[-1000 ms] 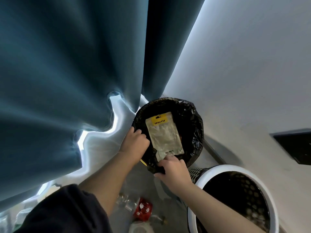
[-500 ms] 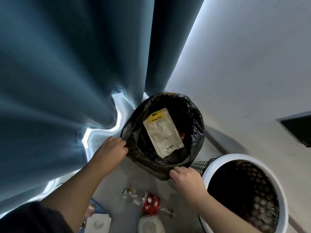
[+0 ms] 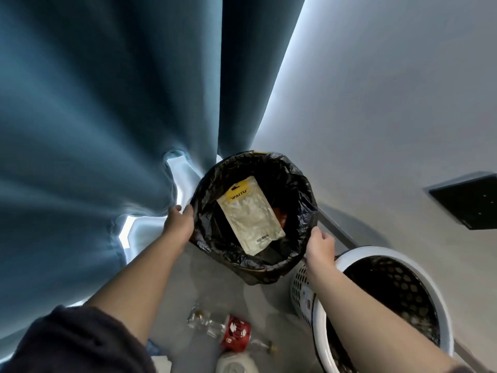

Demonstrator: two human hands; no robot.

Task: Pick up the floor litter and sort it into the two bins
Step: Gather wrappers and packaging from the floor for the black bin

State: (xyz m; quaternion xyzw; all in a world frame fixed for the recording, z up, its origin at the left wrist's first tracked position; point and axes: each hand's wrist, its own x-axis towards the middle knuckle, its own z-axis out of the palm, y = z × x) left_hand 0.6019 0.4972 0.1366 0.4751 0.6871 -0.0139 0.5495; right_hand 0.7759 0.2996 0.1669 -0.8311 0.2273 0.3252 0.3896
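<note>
**Q:** What have your hands actually got hold of?

**Me:** My right hand [image 3: 320, 244] has its fingers curled onto the right edge of the black bin bag [image 3: 304, 189], pinching the plastic at the rim. My left hand [image 3: 178, 220] is up against the outside of the bag on the opposite side, thumb by the rim. The fingertips go out of sight there, so I honestly can't tell if it's gripping or just resting on it.

**Q:** And the litter?

**Me:** The WAITU packet [image 3: 250, 219], yellow header and pale crinkly body, lies tilted inside the bag, right between my two hands and touching neither. Something orange [image 3: 279, 215] peeks out beside it. The white mesh bin [image 3: 302, 286] sits just beside my right forearm. On the grey floor [image 3: 220, 292] near my elbows there's a clear bottle with a red label [image 3: 235, 332] on its side, plus a white thing [image 3: 236, 366] cut off by the frame. The blue curtain [image 3: 107, 130] hangs behind my left hand.
</note>
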